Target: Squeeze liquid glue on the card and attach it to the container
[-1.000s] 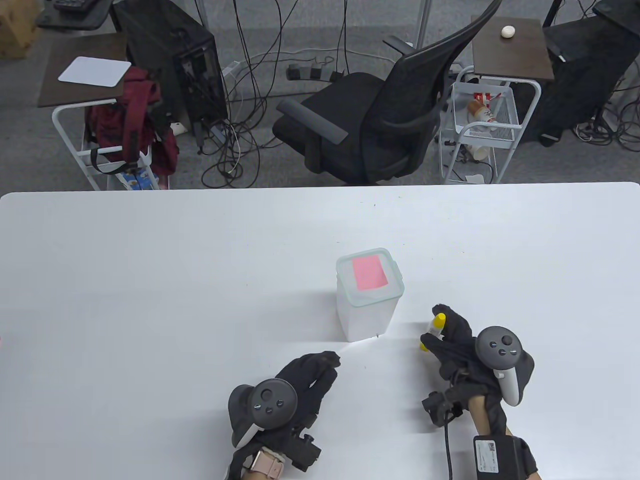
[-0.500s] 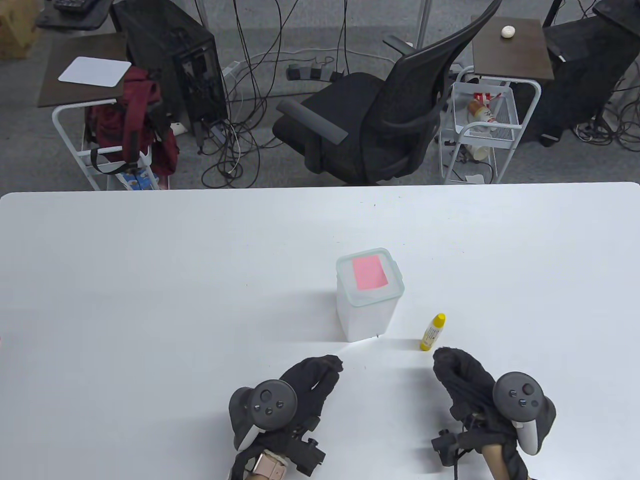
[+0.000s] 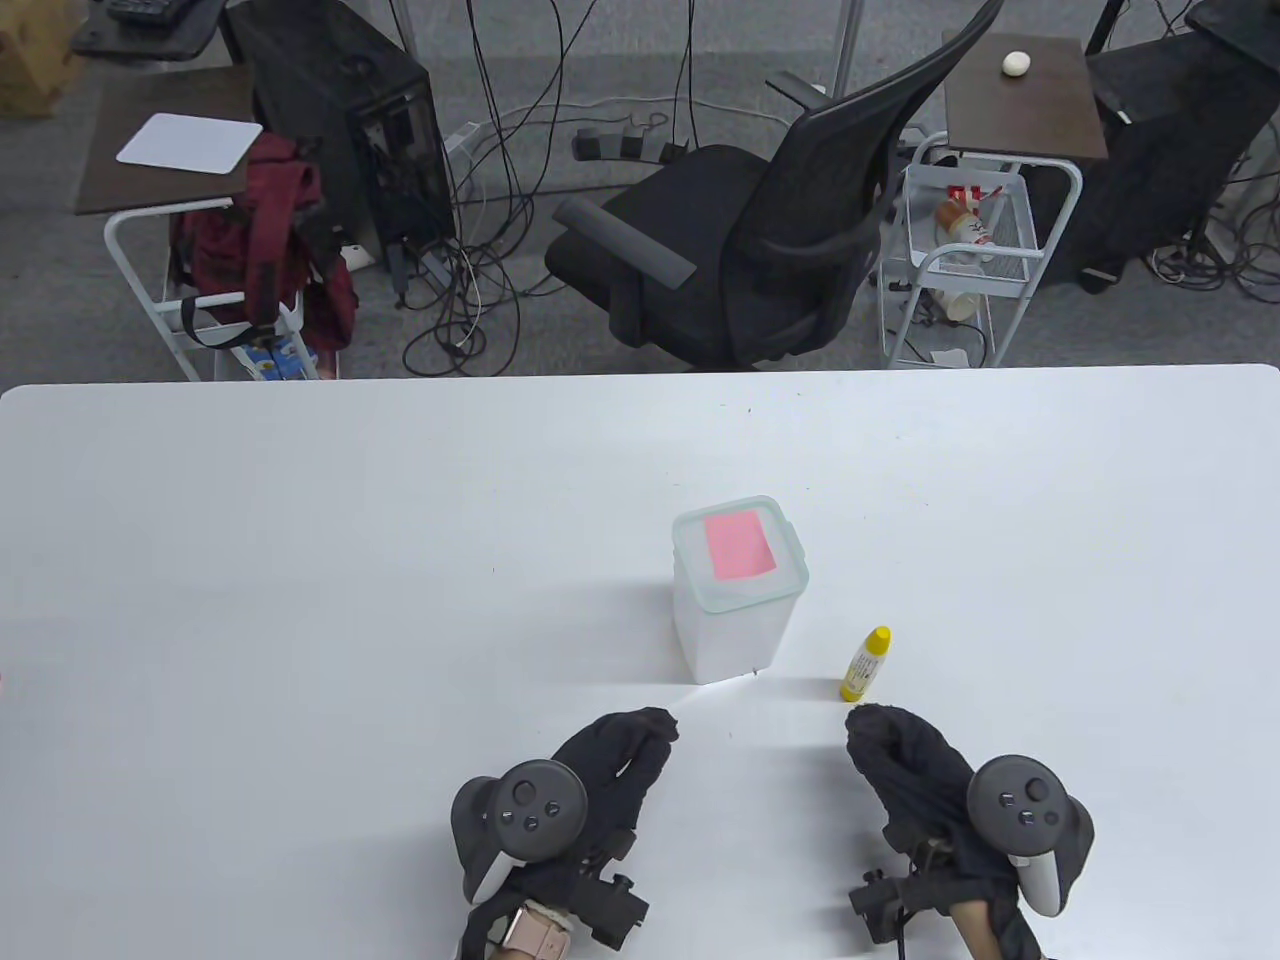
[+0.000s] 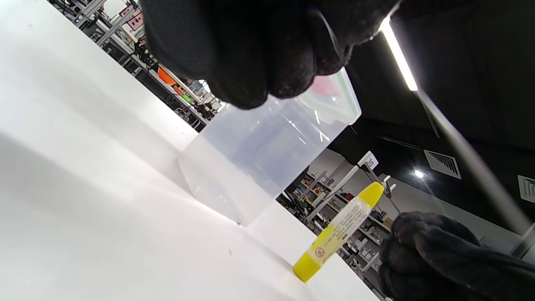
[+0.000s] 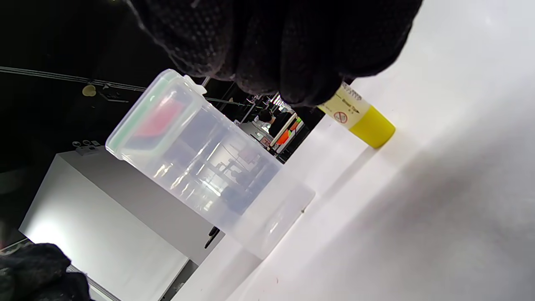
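Observation:
A clear plastic container [image 3: 735, 625] with a green-rimmed lid stands upright mid-table. A pink card [image 3: 740, 545] lies flat on its lid. A yellow glue bottle [image 3: 866, 664] stands upright just right of the container, cap on. My left hand [image 3: 655, 725] rests on the table in front of the container, fingers loosely curled, holding nothing. My right hand [image 3: 870, 722] rests just in front of the glue bottle, apart from it, fingers loosely curled and empty. The left wrist view shows the container [image 4: 267, 154] and the bottle [image 4: 338, 232]. The right wrist view shows the card [image 5: 161, 117] and the bottle [image 5: 361, 119].
The white table [image 3: 300, 560] spreads wide on all sides of the container. Beyond its far edge stand a black office chair [image 3: 760, 230], a wire cart [image 3: 965, 250] and a side table with a red backpack [image 3: 265, 240].
My right hand let go of the glue bottle, left it standing by the container, and drew back toward me. My left hand stayed almost still.

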### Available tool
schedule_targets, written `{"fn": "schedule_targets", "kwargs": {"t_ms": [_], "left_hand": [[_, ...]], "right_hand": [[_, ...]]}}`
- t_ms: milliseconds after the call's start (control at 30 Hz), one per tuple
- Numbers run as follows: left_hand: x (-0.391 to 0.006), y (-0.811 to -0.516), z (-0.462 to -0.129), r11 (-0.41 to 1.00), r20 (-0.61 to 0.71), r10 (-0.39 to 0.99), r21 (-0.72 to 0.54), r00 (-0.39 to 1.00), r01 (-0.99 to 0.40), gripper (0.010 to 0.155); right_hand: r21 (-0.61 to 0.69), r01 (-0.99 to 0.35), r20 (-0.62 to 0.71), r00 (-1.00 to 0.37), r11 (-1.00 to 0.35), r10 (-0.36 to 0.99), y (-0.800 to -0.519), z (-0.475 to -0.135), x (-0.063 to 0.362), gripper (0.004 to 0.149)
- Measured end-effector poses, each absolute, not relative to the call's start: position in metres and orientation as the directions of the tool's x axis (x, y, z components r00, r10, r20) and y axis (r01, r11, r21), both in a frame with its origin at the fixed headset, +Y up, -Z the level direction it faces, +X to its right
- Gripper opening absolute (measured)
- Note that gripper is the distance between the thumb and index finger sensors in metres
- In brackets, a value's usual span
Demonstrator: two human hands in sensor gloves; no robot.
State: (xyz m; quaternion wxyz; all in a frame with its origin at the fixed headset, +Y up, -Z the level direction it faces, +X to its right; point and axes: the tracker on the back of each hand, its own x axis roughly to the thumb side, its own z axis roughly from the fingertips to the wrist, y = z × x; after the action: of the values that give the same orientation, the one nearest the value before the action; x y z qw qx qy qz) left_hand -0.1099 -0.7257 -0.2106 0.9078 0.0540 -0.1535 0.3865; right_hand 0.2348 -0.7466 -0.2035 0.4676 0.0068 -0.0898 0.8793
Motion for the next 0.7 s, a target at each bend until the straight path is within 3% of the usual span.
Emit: {"fn": "schedule_targets", "kwargs": {"t_ms": [133, 267, 433, 567, 700], "left_hand": [[-0.111, -0.720, -0.209, 0.694, 0.333, 0.676, 0.013, 0.658, -0.720, 0.041], [-0.115, -0.698, -0.209, 0.728, 0.378, 0.586, 0.142, 0.716, -0.671, 0.041], [-0.124, -0.671, -0.217, 0.654, 0.360, 0.627, 0.238, 0.691, -0.718, 0.041], [-0.128, -0.655, -0.225, 0.653, 0.307, 0.610, 0.326, 0.730, -0.683, 0.042], [-0.131, -0.657, -0.233, 0.666, 0.206, 0.629, 0.354, 0.749, -0.656, 0.044]], "right_hand": [[-0.242, -0.787, 0.143, -0.607, -0.567, 0.782, -0.732, -0.198, 0.238, 0.036], [-0.352, -0.717, 0.189, -0.684, -0.601, 0.705, -0.712, -0.195, 0.243, 0.036], [-0.510, -0.605, 0.201, -0.775, -0.612, 0.599, -0.685, -0.198, 0.254, 0.037], [-0.576, -0.560, 0.177, -0.797, -0.596, 0.578, -0.671, -0.207, 0.262, 0.037], [-0.629, -0.460, 0.119, -0.853, -0.627, 0.507, -0.668, -0.221, 0.267, 0.037]]}}
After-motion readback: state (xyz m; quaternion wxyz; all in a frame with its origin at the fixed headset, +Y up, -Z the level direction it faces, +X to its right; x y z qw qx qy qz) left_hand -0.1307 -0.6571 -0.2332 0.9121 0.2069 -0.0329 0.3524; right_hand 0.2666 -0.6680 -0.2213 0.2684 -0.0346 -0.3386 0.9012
